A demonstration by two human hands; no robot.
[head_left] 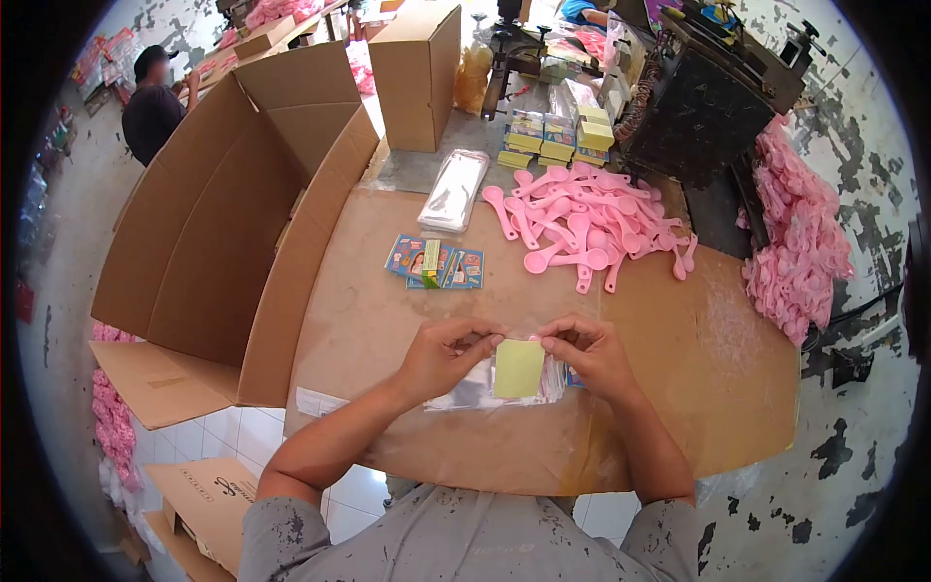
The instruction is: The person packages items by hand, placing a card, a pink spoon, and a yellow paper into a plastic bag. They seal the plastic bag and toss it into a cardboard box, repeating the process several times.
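My left hand [451, 357] and my right hand [590, 355] are both closed in a pinch, at the two upper corners of a clear plastic bag. A pale yellow card [519, 370] shows flat between them, seemingly in the bag; a speck of pink is at its top edge. Beneath lies a stack of clear plastic bags [472, 393]. Blue printed cards [464, 269] lie beyond my left hand, some under a yellow-green band. Farther right is a heap of pink measuring spoons [582, 225].
A large open cardboard box [208, 213] stands left of the table [679, 388]. Clear bag packs [454, 191], card stacks [557, 136] and a tall carton [415, 82] sit at the back. A dark machine [703, 97] and bagged pink items [795, 228] are right. Another person [153, 112] is far left.
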